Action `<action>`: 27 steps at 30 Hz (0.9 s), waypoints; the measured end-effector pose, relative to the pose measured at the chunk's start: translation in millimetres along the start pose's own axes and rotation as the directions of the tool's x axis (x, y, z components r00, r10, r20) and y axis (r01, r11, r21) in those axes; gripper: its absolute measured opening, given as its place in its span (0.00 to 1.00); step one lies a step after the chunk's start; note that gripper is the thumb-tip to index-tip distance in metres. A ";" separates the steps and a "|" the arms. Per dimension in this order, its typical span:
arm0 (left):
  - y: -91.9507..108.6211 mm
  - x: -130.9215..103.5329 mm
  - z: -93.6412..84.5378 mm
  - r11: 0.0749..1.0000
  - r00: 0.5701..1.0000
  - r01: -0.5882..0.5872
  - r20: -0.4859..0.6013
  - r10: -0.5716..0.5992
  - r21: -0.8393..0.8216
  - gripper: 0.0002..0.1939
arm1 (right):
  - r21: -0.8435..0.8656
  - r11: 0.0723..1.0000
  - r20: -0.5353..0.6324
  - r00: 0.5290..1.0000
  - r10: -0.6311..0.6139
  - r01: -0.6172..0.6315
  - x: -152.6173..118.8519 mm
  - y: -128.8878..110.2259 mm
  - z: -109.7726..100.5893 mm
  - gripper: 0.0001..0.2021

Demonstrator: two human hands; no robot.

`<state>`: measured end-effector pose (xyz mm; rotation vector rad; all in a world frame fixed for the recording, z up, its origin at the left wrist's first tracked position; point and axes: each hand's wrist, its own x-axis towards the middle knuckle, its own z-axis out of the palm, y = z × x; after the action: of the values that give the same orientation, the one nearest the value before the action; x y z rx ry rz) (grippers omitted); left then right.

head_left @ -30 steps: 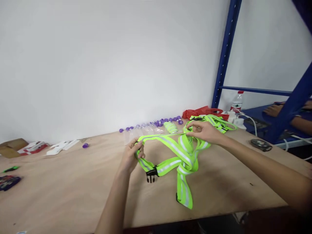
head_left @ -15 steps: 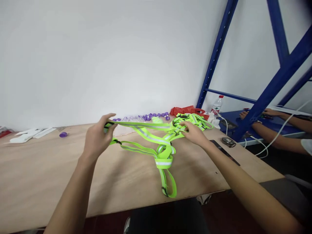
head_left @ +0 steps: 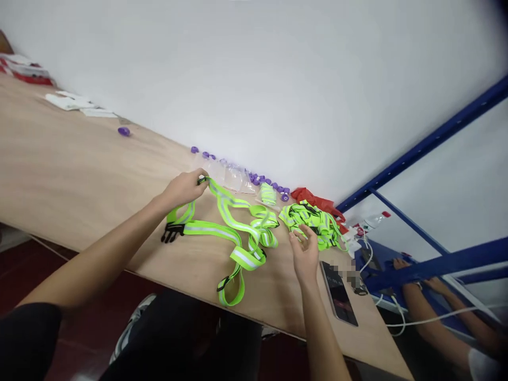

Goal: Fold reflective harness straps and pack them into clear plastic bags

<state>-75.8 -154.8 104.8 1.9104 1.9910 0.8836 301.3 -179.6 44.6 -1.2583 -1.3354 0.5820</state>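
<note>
Webbing [head_left: 214,229] | likely light, limp, tangle-prone | clamped in left grip [head_left: 181,190] | apart, empty at right grip [head_left: 307,259] | best held flat beside black buckle [head_left: 173,232]

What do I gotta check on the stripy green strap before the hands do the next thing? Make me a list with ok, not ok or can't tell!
1. Left hand has hold of the green strap: ok, pinched in the fingers.
2. Right hand has hold of it too: not ok, nothing shows between its fingers.
3. Black buckle clicked shut: not ok, its prongs stick out free.
4. Strap lying straight: not ok, it bends and crosses over itself in loops.
5. Strap apart from the strap pile: cannot tell, they come very close.
6. Phone out of the way: ok, it lies beyond the right hand, apart from the strap.
</note>
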 end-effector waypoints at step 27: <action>33.1 -101.6 79.3 0.919 0.884 -0.376 0.252 0.393 -0.117 0.33 | 0.086 0.996 0.004 1.000 -0.011 0.011 -24.6 -8.8 -16.0 0.09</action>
<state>7.5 -234.2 37.9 2.2911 1.4346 0.7105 307.5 -209.6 46.6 -1.1797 -1.3064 0.6280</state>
